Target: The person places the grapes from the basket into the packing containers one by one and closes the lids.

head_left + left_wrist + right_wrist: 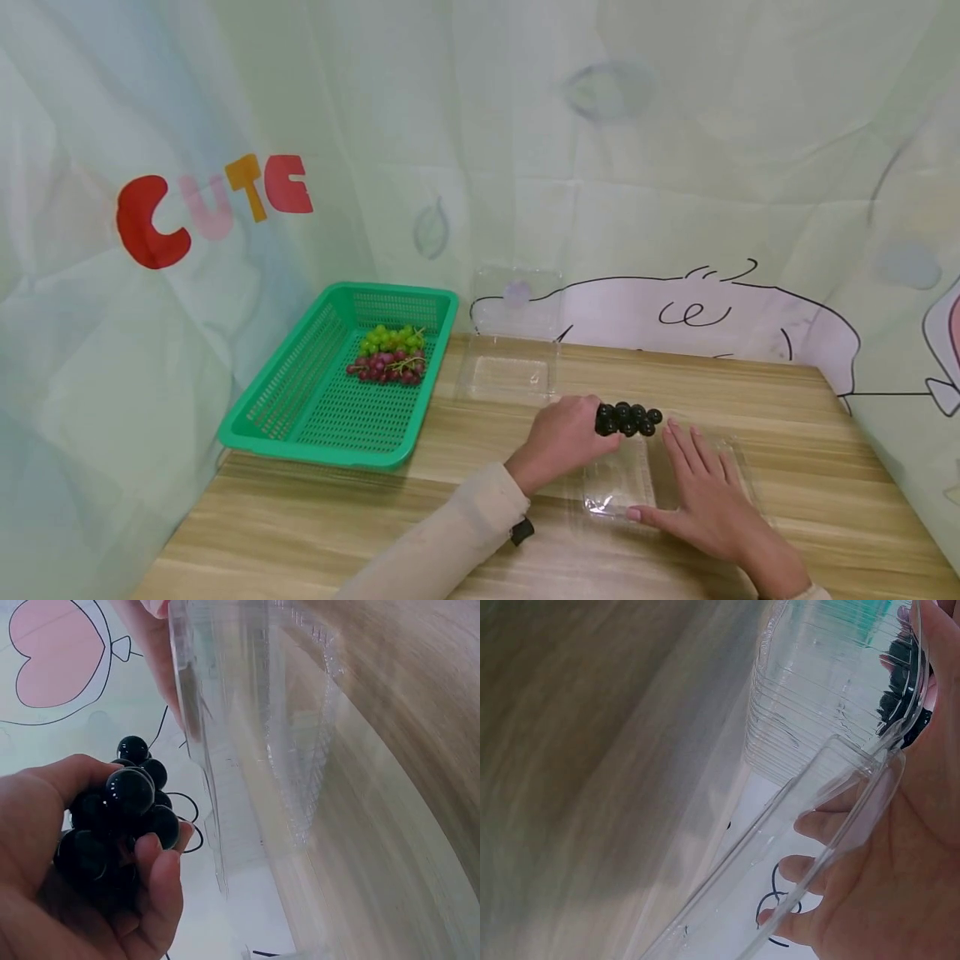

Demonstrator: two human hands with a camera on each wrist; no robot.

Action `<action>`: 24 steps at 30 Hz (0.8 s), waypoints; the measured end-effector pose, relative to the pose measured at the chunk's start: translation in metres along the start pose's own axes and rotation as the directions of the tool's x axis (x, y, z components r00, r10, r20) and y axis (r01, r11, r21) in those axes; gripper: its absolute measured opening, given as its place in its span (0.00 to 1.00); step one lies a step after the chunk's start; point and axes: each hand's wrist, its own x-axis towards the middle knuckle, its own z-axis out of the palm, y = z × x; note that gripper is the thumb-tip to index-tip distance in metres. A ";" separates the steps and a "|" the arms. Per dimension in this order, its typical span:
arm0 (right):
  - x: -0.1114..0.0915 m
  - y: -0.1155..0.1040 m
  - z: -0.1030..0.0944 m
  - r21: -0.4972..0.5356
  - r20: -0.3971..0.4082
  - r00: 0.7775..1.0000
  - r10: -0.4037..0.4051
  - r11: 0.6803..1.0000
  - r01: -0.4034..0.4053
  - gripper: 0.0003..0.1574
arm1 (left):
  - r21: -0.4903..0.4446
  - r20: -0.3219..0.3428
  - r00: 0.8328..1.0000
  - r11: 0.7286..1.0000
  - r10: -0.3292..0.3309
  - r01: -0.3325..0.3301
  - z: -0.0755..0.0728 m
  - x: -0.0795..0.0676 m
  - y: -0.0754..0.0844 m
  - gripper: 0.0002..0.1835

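Note:
A bunch of shiny black grapes (628,419) is in my left hand (566,437), whose fingers and thumb curl round it in the left wrist view. The hand holds it above the far part of a clear plastic clamshell box (615,492), beyond the rim. My right hand (708,504) lies palm down with straight, spread fingers over the box's opened lid (810,862). In the right wrist view its palm meets the lid's edge, and the black grapes show through the box wall (810,697).
A green plastic basket (318,454) stands at the left, with green grapes (393,339) and red grapes (386,367) inside. Another clear clamshell box (506,375) sits open at the back, its lid upright against the printed cloth (675,208). Everything stands on a wooden table (300,533).

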 end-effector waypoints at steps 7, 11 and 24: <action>-0.001 0.000 0.000 0.012 -0.006 1.000 0.000 1.000 0.000 0.77 | 0.055 -0.005 1.000 0.998 0.010 -0.009 0.002 -0.002 0.006 0.23; -0.001 0.001 0.001 0.013 -0.012 1.000 -0.005 1.000 0.005 0.78 | 0.087 -0.013 0.999 0.995 0.041 -0.039 0.005 -0.003 0.007 0.22; 0.000 0.001 0.000 0.024 -0.010 1.000 0.001 1.000 0.000 0.77 | 0.237 -0.079 0.992 0.969 0.094 -0.073 0.012 -0.002 0.012 0.20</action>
